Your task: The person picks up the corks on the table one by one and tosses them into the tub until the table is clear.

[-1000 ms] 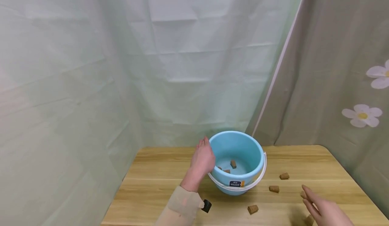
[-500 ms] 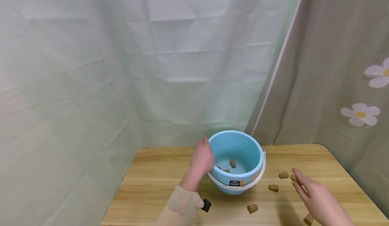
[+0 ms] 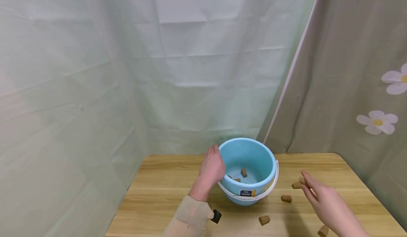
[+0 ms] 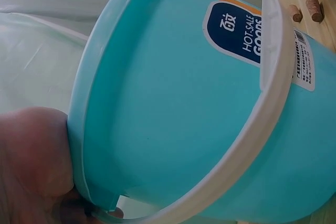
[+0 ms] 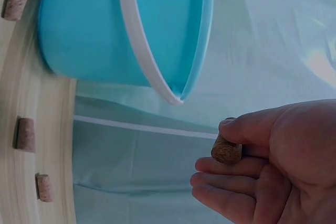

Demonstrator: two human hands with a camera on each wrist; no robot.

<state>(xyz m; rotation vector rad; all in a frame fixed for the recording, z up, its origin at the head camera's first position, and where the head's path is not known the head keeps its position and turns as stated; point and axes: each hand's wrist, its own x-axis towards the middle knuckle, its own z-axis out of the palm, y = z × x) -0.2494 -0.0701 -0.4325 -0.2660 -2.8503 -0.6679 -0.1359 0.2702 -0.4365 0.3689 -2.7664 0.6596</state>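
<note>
A light blue bucket [image 3: 248,187] with a white handle [image 3: 268,191] stands on the wooden table. My left hand [image 3: 212,164] grips its left rim; in the left wrist view the palm lies against the rim, and most of the fingers are hidden. Between thumb and fingers my right hand [image 3: 327,201] pinches a cork [image 5: 227,149], held in the air to the right of the bucket. Inside the bucket lie a few corks [image 3: 243,173]. On the table nearby are a cork [image 3: 287,198], another cork [image 3: 297,185] and a front cork [image 3: 264,220].
One more cork [image 3: 323,231] lies near the table's front, below the right forearm. A small black object [image 3: 216,216] shows at the left wrist. Pale curtains [image 3: 203,70] hang behind the wooden table [image 3: 165,180], and a flowered curtain [image 3: 337,88] hangs at the right.
My right hand has moved forward and left with the pinched cork, closer to the bucket. The left hand and the bucket stay in place.
</note>
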